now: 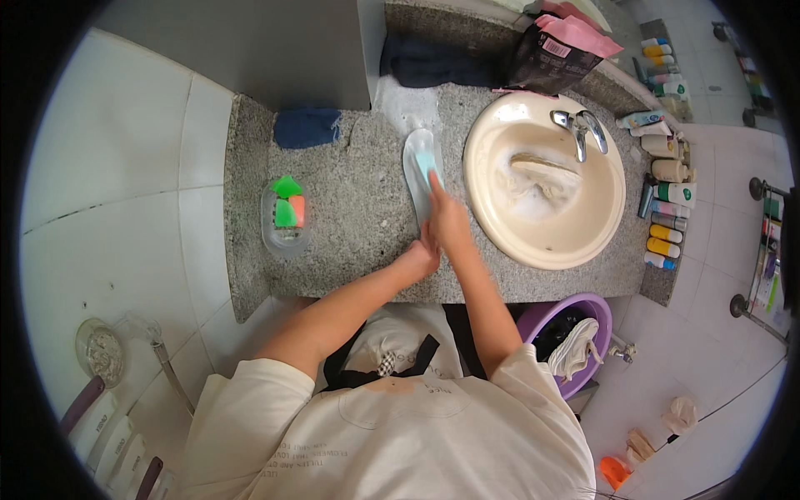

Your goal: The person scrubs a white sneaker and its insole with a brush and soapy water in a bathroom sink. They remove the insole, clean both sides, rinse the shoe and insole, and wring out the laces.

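And there it was, the cream sink (pixel 475 196), chrome tap (pixel 575 123) on its back rim! Right behind it stood a black-and-pink bag (pixel 546 60); to its right, toiletries (pixel 668 171) lined up; low in front, a purple tub (pixel 607 321); well left, a blue cloth (pixel 305 128)!

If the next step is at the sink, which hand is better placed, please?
Probably the right hand: it is nearer to the sink. The left hand lies farther left, by the grey insole's near end. However, the right seems to hold a light blue object.
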The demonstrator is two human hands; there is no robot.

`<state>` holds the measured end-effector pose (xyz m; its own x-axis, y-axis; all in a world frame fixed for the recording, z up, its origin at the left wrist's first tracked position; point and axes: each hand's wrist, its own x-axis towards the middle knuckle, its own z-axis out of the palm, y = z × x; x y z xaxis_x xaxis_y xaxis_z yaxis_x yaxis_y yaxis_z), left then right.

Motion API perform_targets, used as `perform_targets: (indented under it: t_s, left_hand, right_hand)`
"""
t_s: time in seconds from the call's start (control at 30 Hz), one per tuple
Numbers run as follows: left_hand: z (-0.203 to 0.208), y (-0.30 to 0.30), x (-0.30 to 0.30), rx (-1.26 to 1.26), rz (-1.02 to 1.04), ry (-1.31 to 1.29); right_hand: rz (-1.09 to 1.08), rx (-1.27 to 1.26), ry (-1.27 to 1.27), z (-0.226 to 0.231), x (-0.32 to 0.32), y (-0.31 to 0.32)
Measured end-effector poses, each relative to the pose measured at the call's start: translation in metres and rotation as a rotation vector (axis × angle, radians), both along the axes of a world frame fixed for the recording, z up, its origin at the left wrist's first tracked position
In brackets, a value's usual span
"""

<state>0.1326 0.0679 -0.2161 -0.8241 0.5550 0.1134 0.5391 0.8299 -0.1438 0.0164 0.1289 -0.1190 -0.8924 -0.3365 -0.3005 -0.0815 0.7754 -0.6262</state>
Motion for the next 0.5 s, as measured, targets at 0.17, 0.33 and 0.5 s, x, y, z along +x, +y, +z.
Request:
perform_targets:
  t_s: [0.17, 0.33, 0.5]
  left_hand:
    - [0.062, -0.009, -0.014, 0.119, 0.102, -0.205]
    - [0.098, -0.063, -0.108, 0.814, 0.678, -0.419]
    - [0.052, -0.098, -0.184, 0.821, 0.669, -0.127]
  right_hand:
    - [-0.048, 0.026, -0.183, 0.022, 0.083, 0.068]
    - [-0.185, -0.109, 0.043, 0.014, 0.084, 0.099]
    - [-0.387, -0.031, 0.073, 0.010, 0.078, 0.060]
